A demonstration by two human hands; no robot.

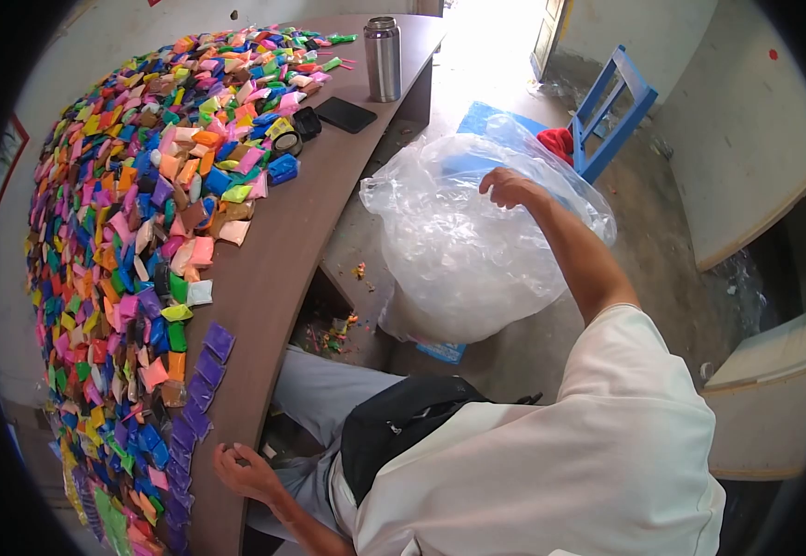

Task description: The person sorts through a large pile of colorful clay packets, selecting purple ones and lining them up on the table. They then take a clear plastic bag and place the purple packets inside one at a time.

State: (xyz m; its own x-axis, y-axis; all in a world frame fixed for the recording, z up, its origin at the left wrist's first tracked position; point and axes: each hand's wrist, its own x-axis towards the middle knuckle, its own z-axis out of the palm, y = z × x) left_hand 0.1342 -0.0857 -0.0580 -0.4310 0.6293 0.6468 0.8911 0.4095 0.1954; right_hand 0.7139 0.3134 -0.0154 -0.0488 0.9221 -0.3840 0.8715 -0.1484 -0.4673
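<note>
My right hand [511,188] is over a large, clear plastic bag [463,241] that bulges with crumpled clear plastic. Its fingers are bent and drawn together, and whatever may be in them is hidden. At the near table edge, my left hand [245,471] has loosely curled fingers with gaps between them and nothing visible in them. Closest to it is a row of purple packets [201,389] laid along the table. Beyond that row spreads a deep heap of small packets [134,232] in many colours.
On the brown table [273,250] stand a steel bottle [383,60], a dark phone-like slab [346,115] and a black round item [287,143]. A blue chair [611,116] with red cloth [558,143] is behind the bag. Colourful scraps [340,329] litter the floor.
</note>
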